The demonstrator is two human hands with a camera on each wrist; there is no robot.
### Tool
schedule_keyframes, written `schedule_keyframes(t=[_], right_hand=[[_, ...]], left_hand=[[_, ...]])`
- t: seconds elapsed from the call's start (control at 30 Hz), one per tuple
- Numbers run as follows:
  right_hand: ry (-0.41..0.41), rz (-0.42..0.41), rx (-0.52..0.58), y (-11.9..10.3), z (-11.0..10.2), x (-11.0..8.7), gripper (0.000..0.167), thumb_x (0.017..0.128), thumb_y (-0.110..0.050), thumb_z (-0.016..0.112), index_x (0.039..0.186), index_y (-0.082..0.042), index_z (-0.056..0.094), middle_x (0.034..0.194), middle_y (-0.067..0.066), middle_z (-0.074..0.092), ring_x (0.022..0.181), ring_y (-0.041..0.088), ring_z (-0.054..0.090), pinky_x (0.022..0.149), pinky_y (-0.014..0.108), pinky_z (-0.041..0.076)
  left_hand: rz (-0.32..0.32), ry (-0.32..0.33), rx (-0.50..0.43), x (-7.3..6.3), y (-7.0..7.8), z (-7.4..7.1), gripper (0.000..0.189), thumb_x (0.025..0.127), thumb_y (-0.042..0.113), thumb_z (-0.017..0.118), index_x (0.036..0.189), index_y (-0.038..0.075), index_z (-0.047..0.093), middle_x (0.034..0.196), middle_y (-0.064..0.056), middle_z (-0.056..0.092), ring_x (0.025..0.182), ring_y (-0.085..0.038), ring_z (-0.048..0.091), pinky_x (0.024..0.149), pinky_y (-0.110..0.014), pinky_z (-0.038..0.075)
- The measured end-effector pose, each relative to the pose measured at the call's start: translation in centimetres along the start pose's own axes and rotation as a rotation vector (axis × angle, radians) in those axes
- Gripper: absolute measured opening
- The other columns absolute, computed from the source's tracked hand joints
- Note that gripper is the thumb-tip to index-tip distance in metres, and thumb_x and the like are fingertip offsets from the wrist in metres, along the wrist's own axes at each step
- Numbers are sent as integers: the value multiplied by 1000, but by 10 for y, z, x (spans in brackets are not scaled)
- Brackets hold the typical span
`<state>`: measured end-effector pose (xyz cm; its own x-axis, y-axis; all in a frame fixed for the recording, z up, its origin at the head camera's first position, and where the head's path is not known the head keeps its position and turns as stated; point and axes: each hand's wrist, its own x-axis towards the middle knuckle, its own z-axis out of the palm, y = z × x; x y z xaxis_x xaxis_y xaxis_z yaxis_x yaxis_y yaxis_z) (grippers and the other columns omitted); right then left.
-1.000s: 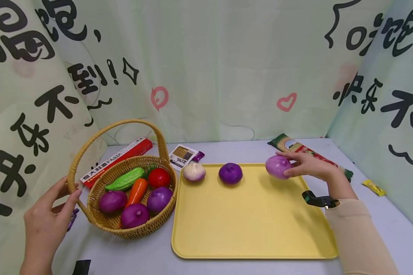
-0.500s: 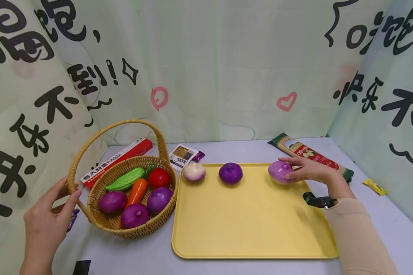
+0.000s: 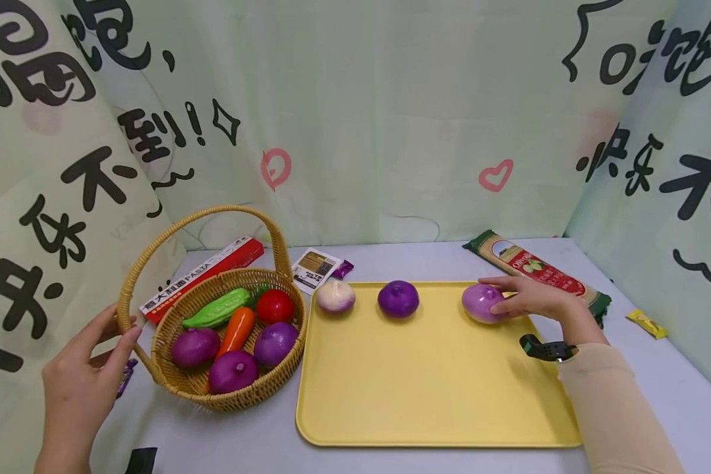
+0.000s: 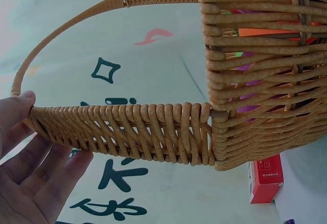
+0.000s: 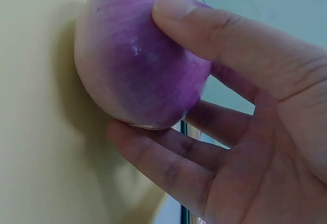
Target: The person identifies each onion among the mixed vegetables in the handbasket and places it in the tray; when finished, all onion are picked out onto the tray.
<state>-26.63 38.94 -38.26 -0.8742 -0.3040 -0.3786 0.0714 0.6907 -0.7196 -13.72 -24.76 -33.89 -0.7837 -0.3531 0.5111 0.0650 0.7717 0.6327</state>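
Note:
My right hand (image 3: pixel 524 297) holds a pale purple onion (image 3: pixel 481 303) at the back right corner of the yellow tray (image 3: pixel 438 382). In the right wrist view the thumb lies along one side of the onion (image 5: pixel 138 55) and the fingers curl round the other, close over the tray. My left hand (image 3: pixel 91 375) grips the handle of the wicker basket (image 3: pixel 237 399); thumb and fingers pinch its side in the left wrist view. A white-and-purple onion (image 3: pixel 335 296) and a dark purple onion (image 3: pixel 398 299) sit along the tray's back edge.
Inside the basket lie several purple onions (image 3: pixel 234 372), a carrot (image 3: pixel 237 331), a green ridged vegetable (image 3: pixel 216 309) and a tomato (image 3: pixel 274 307). Behind are a red pasta box (image 3: pixel 237 255), a white packet (image 3: pixel 314 268) and a green-and-red packet (image 3: pixel 533 263). A yellow wrapper (image 3: pixel 647 324) lies at right.
My right hand has lowered the pale purple onion towards the tray and shifted it slightly to the right. The left hand and the basket have stayed in place.

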Motion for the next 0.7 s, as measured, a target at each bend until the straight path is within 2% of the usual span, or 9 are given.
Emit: schedule_keyframes(t=[0.27,0.7], right_hand=[[-18,14,6,-4,1,2,80,84,-34,69,150,-16,26,145,27,30,128,41,36,93,41,52],[-27,19,8,-5,3,3,88,85,-36,68,152,-15,15,151,28,22,133,46,29,97,45,50]], left_hand=[[-9,-8,6,-1,0,0,46,89,24,65,134,18,54,115,-16,67,84,30,32,64,9,32],[-3,0,5,0,0,0,46,88,22,66,133,16,55,113,-17,68,84,31,32,64,9,31]])
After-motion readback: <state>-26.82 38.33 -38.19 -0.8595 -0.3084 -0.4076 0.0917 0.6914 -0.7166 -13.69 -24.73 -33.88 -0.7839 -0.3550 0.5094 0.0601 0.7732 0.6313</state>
